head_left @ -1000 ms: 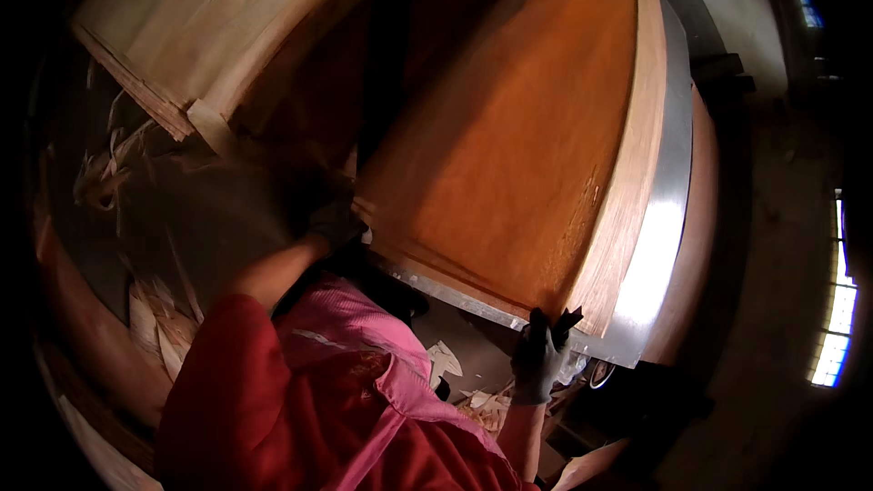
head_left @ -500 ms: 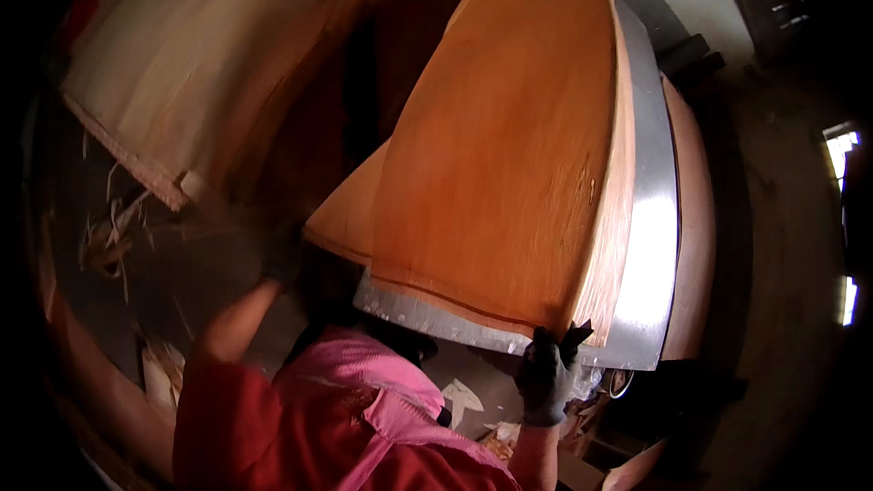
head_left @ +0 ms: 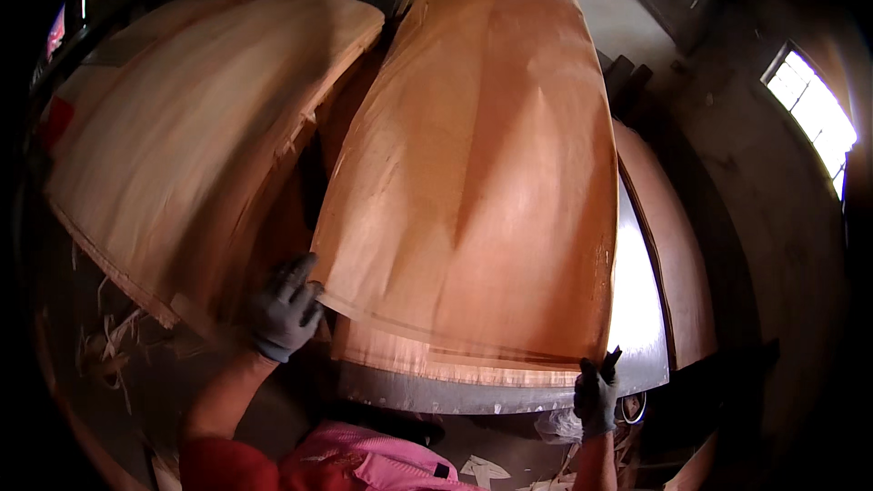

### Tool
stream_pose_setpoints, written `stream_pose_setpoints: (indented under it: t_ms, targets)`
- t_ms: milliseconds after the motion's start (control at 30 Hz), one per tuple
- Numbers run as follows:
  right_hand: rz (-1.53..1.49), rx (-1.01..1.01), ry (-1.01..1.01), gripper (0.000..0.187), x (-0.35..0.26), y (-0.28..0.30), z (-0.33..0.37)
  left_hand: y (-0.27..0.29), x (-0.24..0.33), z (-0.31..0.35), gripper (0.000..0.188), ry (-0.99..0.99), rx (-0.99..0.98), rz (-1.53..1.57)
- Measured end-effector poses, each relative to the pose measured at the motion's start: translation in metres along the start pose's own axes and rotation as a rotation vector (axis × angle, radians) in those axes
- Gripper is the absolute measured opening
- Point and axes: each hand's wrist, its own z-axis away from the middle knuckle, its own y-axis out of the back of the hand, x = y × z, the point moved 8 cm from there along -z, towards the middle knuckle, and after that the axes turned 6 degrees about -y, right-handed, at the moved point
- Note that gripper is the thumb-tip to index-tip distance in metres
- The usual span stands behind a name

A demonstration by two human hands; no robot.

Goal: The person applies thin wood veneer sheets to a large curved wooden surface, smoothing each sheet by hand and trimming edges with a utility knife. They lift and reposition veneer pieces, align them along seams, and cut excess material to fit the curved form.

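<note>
Orange-brown wood makes up the big thin sheet (head_left: 464, 182) at the middle of the view, running from near 6 o'clock up to 12. It is streaked and slightly wavy, darker towards 2 o'clock, with a worn rim along its near edge. The left hand (head_left: 289, 314), in a grey glove at 8 o'clock, has its fingers bent and closed on the near left corner. The right hand (head_left: 596, 397), gloved too, at 5 o'clock, keeps its fingers pinched on the near right corner. Beneath the sheet, paler wood (head_left: 382, 350) pokes out at 6 o'clock above a shiny metal surface (head_left: 644, 286), most of which the sheet hides. A pale stack (head_left: 191, 136) stands at 10 o'clock, another brown sheet (head_left: 677, 245) at 3, shreds (head_left: 111, 345) at 8, a clear plastic bag (head_left: 557, 427) at 5, and a bright window (head_left: 811, 109) between 2 and 3.
</note>
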Motion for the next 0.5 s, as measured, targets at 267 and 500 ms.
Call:
stream_pose_setpoints:
  t_ms: [267,500]
  targets:
    - [0.186,0.136,0.059,0.075,-0.026,0.086,-0.038,-0.059,0.095,-0.066,0.011,-0.394,-0.054,0.032]
    - [0.198,0.211,0.08,0.076,-0.031,0.164,-0.059,-0.115,0.192,-0.087,0.016,-0.569,-0.124,0.131]
